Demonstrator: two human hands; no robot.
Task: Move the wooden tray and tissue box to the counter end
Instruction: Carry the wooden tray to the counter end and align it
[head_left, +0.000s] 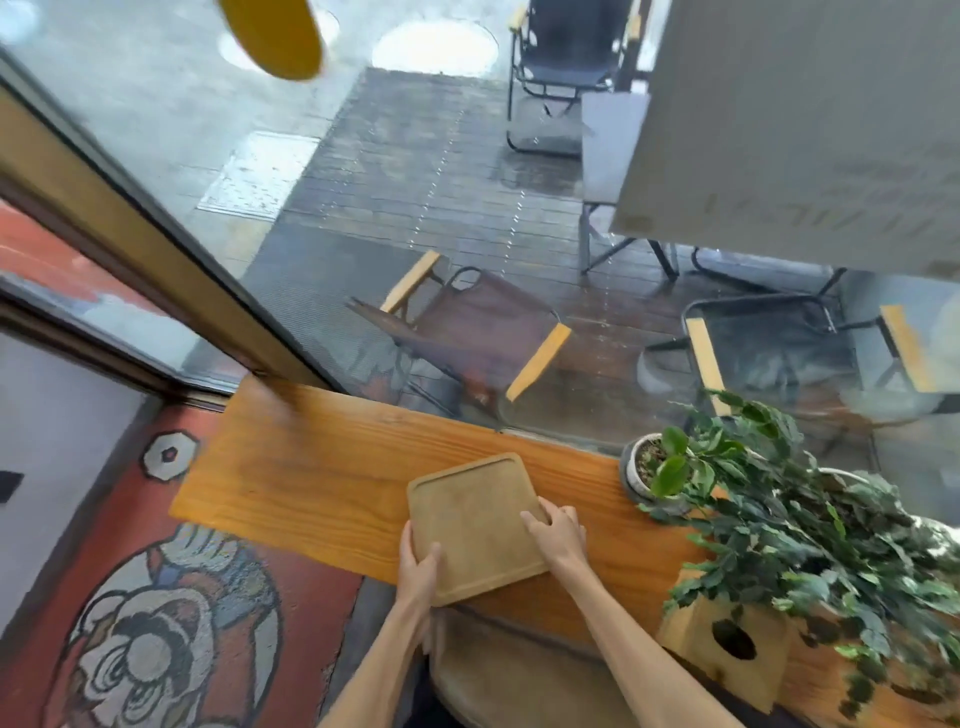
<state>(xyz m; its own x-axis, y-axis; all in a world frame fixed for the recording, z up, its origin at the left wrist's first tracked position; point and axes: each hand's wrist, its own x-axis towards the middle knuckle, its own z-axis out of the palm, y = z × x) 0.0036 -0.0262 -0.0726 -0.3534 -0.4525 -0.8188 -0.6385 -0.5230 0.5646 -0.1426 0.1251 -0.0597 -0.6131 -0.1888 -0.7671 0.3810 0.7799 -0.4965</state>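
Both hands grip the wooden tray (475, 525), which lies flat on the orange-brown counter (311, 483) near its front edge, its near corner reaching just past that edge. The left hand (418, 569) clasps the near left corner: its thumb lies on the tray's top face and the other fingers curl under the rim, out of sight. The right hand (558, 535) is closed on the right edge, thumb on top and fingers (550, 506) bent over the rim. The tray is bare inside.

The wooden tissue box (724, 647) stands on the counter to the right, well apart from the tray, with a dark oval opening in its top face; whether tissue shows there cannot be told. Leafy branches of a potted plant (810, 519) hang over it. A small white pot (641, 470) holding soil and a green sprig sits just beyond the tray's right corner, by the window.
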